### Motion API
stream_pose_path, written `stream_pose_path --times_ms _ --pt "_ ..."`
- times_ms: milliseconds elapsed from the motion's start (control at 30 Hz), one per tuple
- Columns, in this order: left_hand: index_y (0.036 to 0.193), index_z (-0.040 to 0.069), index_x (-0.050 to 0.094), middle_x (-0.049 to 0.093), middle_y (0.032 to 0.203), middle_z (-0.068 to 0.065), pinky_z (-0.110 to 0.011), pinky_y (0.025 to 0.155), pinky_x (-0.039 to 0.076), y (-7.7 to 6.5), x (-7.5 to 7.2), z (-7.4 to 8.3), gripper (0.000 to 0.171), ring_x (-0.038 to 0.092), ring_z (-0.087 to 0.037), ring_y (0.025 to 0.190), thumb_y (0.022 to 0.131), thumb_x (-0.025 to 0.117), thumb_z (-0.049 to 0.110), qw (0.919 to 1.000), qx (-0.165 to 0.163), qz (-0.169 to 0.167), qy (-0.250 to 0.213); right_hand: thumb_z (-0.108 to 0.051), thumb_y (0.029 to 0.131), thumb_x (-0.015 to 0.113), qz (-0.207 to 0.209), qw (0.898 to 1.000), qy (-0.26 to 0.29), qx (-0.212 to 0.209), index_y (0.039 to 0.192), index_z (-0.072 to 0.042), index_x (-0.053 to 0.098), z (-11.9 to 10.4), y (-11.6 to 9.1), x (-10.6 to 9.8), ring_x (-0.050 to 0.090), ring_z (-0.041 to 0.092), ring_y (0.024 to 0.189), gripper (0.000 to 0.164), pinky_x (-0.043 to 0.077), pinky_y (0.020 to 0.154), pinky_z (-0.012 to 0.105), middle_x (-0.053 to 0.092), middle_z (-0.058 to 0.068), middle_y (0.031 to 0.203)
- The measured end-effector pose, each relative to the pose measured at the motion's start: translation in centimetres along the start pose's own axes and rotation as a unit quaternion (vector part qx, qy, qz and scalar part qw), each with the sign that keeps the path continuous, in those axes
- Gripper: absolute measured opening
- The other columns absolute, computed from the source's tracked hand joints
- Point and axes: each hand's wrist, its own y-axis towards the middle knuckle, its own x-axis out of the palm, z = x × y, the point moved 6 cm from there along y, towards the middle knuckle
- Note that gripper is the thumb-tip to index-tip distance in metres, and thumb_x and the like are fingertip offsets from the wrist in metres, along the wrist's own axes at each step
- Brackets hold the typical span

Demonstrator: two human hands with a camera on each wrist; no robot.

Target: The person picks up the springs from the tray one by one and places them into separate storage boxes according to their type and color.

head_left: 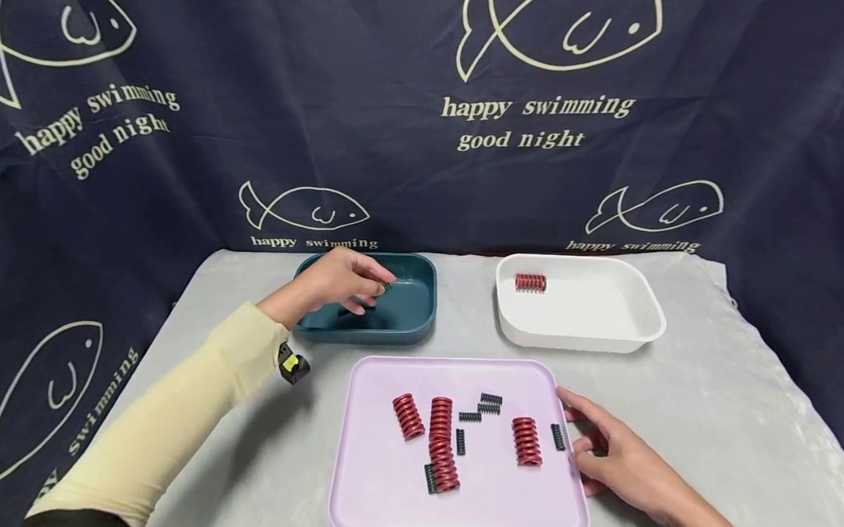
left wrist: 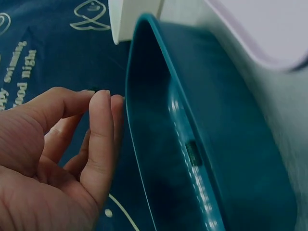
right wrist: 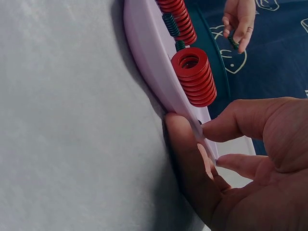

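Over the teal bin [head_left: 419, 326], my left hand [head_left: 346, 282] pinches a small dark green spring [right wrist: 233, 42] between thumb and fingertips. Another small dark spring [left wrist: 193, 153] lies on the bin's floor, seen in the left wrist view. My right hand [head_left: 614, 460] grips the right rim of the lilac tray [head_left: 383, 513], thumb and fingers on either side of the edge. On the tray lie several thick red springs [head_left: 527, 441] and several small dark green springs [head_left: 460, 442]. One small spring [head_left: 558, 437] lies close to the right fingertips.
A white bin [head_left: 581, 341] stands at the back right with one red spring [head_left: 530, 282] inside. Behind both bins hangs a navy curtain [head_left: 399, 137] with fish prints. A pale grey cloth [head_left: 279, 462] covers the table.
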Motion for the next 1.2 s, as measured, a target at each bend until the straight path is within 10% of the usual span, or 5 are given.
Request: stream_pose_path --times_ms 533,1200 --pt "0.124 -0.001 0.072 0.073 0.094 -0.004 -0.038 0.073 0.063 1.7 -2.7 -1.8 0.030 0.071 -0.026 0.090 0.095 0.066 0.001 0.9979 -0.034 -0.018 0.052 0.007 0.089 0.064 -0.003 1.000 0.001 0.018 0.163 -0.007 0.026 0.2 0.1 0.1 0.058 0.018 0.086 0.084 0.059 0.057 0.038 0.038 0.024 0.136" --pt "0.125 -0.006 0.070 0.071 0.120 -0.022 -0.040 0.075 0.063 4.2 -2.8 -5.2 0.027 0.072 -0.034 0.094 0.100 0.063 0.001 0.9893 -0.063 -0.049 0.122 0.008 0.089 0.063 0.001 1.000 -0.001 0.020 0.162 -0.008 0.028 0.1 -0.1 0.0 0.059 0.020 0.085 0.083 0.059 0.057 0.038 0.039 0.025 0.137"
